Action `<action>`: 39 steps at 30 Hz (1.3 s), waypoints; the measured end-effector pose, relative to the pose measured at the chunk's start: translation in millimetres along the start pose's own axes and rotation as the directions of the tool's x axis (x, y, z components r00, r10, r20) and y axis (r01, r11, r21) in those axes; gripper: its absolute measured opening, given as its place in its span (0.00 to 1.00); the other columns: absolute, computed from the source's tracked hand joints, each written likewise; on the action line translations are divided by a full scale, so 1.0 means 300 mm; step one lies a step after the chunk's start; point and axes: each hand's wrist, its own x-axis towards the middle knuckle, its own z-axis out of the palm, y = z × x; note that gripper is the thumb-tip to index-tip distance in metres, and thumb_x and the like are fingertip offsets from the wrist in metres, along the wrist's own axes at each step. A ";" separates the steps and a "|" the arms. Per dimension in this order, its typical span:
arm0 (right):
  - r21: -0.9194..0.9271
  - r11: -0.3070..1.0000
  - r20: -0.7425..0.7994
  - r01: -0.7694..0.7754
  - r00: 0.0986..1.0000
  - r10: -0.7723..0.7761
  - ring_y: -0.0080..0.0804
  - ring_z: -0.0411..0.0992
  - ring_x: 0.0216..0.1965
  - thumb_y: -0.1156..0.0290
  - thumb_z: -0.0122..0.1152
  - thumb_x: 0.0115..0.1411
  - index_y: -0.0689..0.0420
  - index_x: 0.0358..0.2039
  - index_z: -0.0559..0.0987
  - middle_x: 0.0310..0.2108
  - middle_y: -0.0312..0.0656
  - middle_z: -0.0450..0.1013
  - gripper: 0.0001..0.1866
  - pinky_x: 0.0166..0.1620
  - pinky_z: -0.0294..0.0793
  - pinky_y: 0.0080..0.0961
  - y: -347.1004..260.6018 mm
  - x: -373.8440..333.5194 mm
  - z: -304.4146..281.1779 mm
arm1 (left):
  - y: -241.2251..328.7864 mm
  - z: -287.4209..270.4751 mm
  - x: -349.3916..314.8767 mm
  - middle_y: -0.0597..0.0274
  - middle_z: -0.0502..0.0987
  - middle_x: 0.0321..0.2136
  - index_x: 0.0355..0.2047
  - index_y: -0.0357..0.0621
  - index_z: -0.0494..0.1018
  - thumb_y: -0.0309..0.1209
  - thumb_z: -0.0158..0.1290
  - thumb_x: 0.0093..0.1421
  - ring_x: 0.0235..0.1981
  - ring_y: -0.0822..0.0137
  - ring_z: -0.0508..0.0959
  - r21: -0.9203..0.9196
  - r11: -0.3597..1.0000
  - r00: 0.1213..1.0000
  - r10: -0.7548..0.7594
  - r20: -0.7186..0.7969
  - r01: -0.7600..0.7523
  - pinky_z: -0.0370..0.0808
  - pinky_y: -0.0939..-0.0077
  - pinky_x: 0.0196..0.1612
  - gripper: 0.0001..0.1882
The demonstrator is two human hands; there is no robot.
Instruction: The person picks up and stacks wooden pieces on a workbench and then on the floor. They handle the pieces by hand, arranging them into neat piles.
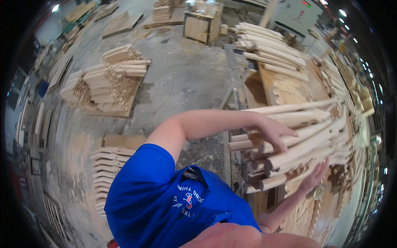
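A loose pile of pale wooden bars [302, 134], some with rounded ends, lies on the workbench at my right. My left hand [275, 131] reaches across onto the top of the pile. Its thumb and fingers are apart, spread over the bars without closing round one. My right hand [316, 178] is at the near side of the pile, fingers stretched out and palm against or close beside the bars. Whether it touches them I cannot tell. A round, pale object [318, 192] shows at the right wrist.
More bars [269, 43] are stacked farther along the bench, beside a wooden board with a scalloped edge [289, 89]. On the floor at left stand a stack of wooden parts [109, 78] and a row of curved slats [109, 173]. A wooden box [198, 27] and grey-white cabinet [298, 18] stand beyond.
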 end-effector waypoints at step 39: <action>0.359 0.909 0.924 0.211 -0.219 -0.314 0.46 0.66 0.50 0.54 0.56 0.54 0.57 0.53 0.68 0.48 0.51 0.69 0.29 0.51 0.66 0.35 -1.012 0.293 2.729 | -1.090 -0.376 -2.234 0.45 0.78 0.30 0.33 0.37 0.76 0.32 0.46 0.52 0.33 0.55 0.79 -0.789 -0.395 -0.490 -0.861 0.138 0.471 0.74 0.62 0.35 0.14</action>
